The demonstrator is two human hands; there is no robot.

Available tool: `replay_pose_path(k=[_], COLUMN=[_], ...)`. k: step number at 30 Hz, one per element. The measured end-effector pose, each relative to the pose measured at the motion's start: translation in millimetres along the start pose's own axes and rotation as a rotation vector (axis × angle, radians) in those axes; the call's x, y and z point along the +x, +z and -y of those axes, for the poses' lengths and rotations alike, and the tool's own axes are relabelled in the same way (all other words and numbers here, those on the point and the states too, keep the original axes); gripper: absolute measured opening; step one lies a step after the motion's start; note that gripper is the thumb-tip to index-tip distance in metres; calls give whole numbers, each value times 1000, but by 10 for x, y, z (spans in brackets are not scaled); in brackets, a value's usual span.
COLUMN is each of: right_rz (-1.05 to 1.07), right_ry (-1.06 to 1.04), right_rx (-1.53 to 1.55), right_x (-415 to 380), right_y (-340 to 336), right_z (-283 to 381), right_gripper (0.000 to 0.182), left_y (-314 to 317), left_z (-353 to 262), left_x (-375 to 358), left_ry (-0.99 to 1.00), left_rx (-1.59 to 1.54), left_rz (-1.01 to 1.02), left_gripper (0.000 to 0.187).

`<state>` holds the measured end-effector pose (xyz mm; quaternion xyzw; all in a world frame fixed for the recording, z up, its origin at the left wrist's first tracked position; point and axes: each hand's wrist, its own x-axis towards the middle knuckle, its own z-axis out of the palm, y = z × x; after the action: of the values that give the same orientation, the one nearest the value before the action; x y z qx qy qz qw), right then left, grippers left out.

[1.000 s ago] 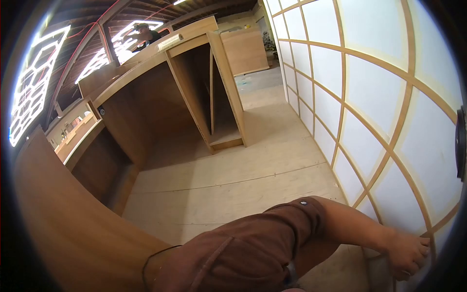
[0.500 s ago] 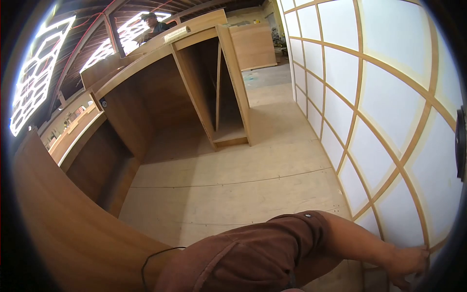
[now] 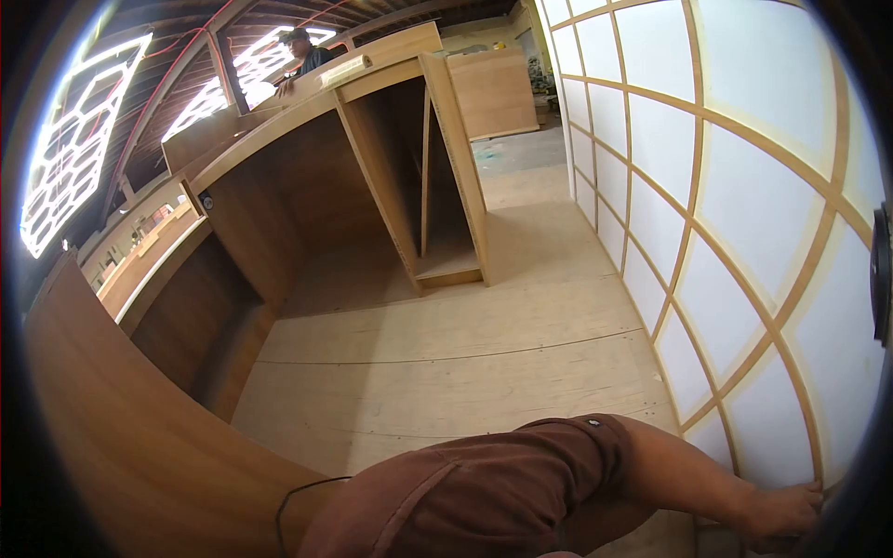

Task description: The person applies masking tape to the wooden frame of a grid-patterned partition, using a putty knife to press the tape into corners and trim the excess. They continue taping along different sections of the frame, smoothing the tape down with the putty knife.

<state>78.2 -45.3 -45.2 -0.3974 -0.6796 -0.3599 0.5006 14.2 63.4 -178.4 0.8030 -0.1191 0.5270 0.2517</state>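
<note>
At the lower right, my right hand (image 3: 789, 513) touches the lower part of a white panel wall (image 3: 753, 214) with crossing wooden strips. Its fingers are bent in against a strip near the bottom, and whatever they may hold is too small and dark to make out. A brown sleeve (image 3: 484, 484) covers the upper part of that arm. My left hand is outside the frame.
A wooden counter with open compartments (image 3: 456, 177) stands ahead on the plywood floor (image 3: 446, 372). A curved wooden panel (image 3: 121, 400) runs along the left, with a dark cable (image 3: 288, 493) beside it. Another person (image 3: 302, 51) is behind the counter.
The view has shifted slightly, so the counter and wall sit a little lower and to the right. My right hand's fingers are drawn in more. The other person has moved a little.
</note>
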Motion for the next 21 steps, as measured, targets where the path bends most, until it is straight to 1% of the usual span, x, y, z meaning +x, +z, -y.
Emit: replay_pose_path(k=[1,3,4,5,6,7,8,10,11,12,13,14,15,16,18,19,21], right_rz=[69,209,280,280,420,560,562,807,809,818,809,811,846,855,849,847,881], right_ry=[7,20,26,25,-36,-97,-95,-93,-92,-463,-834,-836,-437,-34,-35,-36,-12], right_rx=[53,158,209,207,159,111,110,190,183,77,-31,-33,105,240,264,283,286], right_x=[-64,-149,-167,-170,-118,-74,-6,372,374,361,419,371,385,402,447,452,446], right_y=[-3,-37,-75,-134,-200,-244,-286,-357,-372,-353,-333,-368,-395,-410,-391,-382,-395], right_z=[-77,-200,-241,-284,-285,-272,-246,29,-107,-350,-396,-352,-104,53,110,121,110], right_gripper=[39,40,40,40,38,38,38,32,32,32,33,33,34,35,36,37,34], left_y=[-19,-25,-20,-23,-24,-27,-27,-38,-45,-38,-5,28,60,63,33,64,129], left_z=[-32,-73,-87,-101,-105,-100,-100,-96,-83,-66,-45,-29,-9,22,58,57,58], left_x=[26,78,83,72,56,41,25,10,11,28,43,51,48,16,-79,-91,-90], left_ry=[0,-3,-1,-3,-5,-6,20,48,84,121,125,168,210,209,114,109,183], left_rx=[0,211,210,110,10,9,54,96,75,55,53,106,160,162,189,190,178], left_rz=[0,168,166,85,4,4,42,77,84,90,87,49,12,12,118,117,-79], left_gripper=[32,48,48,37,31,31,31,32,32,32,32,26,22,22,15,15,14])
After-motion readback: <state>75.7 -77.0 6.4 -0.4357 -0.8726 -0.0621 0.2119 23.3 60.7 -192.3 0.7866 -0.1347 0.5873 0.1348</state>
